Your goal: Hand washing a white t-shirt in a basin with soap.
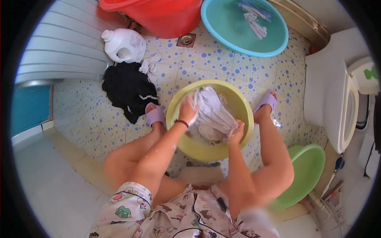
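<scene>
The wet, pale grey-white cloth garment (212, 115) is held bunched over the middle of the round yellow plastic basin (242, 139), its long axis running from the closed left hand (187, 111) at the far-left rim to the closed right hand (237, 133) (the nearer one).

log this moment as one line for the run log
left hand: grips wet white garment | right hand: grips same garment | garment: over yellow basin | nearby: teal basin, detergent jug
</scene>
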{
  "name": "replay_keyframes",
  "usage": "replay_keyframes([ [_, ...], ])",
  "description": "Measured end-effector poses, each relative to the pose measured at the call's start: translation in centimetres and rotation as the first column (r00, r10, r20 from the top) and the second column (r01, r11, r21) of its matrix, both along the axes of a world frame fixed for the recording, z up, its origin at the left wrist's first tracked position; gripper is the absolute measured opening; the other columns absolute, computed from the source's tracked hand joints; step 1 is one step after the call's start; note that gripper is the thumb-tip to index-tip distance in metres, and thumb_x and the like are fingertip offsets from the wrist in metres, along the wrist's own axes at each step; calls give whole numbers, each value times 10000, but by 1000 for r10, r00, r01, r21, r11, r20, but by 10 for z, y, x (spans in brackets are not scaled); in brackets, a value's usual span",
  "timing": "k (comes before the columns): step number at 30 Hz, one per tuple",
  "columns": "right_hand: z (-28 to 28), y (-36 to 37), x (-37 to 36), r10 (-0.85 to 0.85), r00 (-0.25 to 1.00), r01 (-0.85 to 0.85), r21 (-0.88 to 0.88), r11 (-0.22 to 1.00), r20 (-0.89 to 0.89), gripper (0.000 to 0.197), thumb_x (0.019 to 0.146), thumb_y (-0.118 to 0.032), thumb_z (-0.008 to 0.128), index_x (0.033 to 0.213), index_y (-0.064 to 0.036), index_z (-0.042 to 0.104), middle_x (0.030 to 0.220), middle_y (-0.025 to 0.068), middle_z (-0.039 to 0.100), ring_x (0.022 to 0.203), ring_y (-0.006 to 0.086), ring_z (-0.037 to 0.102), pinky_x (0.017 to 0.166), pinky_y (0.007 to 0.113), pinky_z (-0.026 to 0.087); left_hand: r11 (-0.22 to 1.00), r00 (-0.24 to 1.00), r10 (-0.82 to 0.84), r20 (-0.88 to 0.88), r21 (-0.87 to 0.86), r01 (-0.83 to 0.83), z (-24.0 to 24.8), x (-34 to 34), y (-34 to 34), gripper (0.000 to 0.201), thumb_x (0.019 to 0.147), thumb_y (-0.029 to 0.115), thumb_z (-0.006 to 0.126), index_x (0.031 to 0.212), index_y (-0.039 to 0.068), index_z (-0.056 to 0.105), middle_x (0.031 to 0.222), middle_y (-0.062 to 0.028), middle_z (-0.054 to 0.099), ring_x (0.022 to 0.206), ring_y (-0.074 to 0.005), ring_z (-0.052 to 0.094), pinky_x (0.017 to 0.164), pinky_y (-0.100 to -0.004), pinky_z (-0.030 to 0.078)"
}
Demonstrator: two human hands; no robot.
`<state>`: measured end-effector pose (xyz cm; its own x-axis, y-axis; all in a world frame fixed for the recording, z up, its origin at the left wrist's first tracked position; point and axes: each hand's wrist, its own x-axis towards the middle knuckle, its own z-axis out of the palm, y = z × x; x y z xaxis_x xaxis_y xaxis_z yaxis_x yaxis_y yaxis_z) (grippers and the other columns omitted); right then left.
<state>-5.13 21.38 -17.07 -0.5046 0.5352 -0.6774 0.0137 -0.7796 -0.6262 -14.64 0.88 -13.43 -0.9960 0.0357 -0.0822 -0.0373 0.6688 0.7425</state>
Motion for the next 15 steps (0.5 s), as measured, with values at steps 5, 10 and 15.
replay_keyframes([
  [5,-13,-33,-24,530,671,-727,603,330,518,499,823,-284,502,1254,-109,325,1179,194,368,1010,308,433,855,365,376,787,877,-420,233,-389,480,-21,16,28,572,776,283,550,1284,196,302,1368,-83,190,1242,-315,187,975,-488,223],
  [10,-20,-33,-48,298,37,-826,197,-528,954,590,792,-311,513,1309,-178,260,1218,264,322,1034,413,406,833,443,391,563,730,-640,239,-501,658,-77,-9,27,599,769,388,525,1303,305,267,1403,-15,112,1276,-296,98,991,-552,126],
  [15,-66,-14,-50,452,-373,-898,-192,-396,810,538,810,-356,466,1305,-268,275,1145,196,419,1009,339,462,776,466,413,521,679,-636,367,-445,729,-139,1,40,541,800,434,451,1290,260,302,1390,-42,153,1251,-293,182,996,-527,139],
])
